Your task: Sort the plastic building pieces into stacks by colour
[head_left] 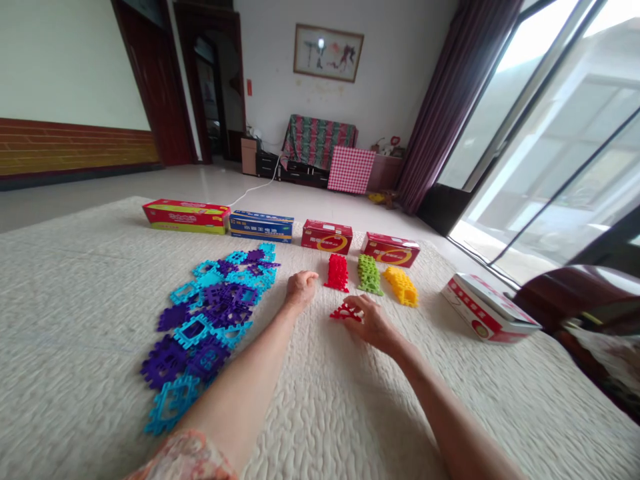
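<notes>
On a cream quilted cover (310, 413), a right hand (373, 323) grips a red plastic piece (341, 312) near a red stack (337, 272).
Left hand (301, 289) is clenched, contents hidden; Chinese lettering (262, 227), blurred, marks a blue box (245, 225) and two red boxes (327, 237) behind.

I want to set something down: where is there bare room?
The cream cover is bare left of the blue and purple pieces, and between the yellow stack and white and red box. It's crowded among those pieces and between the red and green stacks.
</notes>
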The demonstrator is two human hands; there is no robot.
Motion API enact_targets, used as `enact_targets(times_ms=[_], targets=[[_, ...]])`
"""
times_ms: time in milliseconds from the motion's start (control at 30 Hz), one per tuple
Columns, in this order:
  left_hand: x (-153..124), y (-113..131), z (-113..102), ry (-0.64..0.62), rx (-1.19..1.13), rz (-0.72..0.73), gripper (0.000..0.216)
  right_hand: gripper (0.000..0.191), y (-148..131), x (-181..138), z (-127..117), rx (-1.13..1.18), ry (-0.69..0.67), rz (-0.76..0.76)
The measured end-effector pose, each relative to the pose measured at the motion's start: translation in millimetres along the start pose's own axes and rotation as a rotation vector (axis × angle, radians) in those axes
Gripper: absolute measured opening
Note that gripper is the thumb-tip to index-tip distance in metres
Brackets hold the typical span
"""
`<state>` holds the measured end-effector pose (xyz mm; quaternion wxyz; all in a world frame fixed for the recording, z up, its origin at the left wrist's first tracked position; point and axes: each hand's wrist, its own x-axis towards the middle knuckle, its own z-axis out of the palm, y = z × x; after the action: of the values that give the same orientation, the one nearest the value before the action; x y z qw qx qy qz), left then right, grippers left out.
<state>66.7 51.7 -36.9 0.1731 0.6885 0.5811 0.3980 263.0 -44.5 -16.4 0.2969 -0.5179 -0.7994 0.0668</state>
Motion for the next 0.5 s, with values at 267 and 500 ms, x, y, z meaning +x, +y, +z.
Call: enact_targets(times_ms=[267,500], targets=[[0.6,-1.3,7.5,0.017,-0.028,0.033,0.033,0.038,10.8,43.0,32.9,-0.147,0.241,0.066],[1.2,-4.5,14.0,0.035,-0.013,0.073,0.031,0.038,16.8,48.4,36.4,-0.217,0.241,0.043]])
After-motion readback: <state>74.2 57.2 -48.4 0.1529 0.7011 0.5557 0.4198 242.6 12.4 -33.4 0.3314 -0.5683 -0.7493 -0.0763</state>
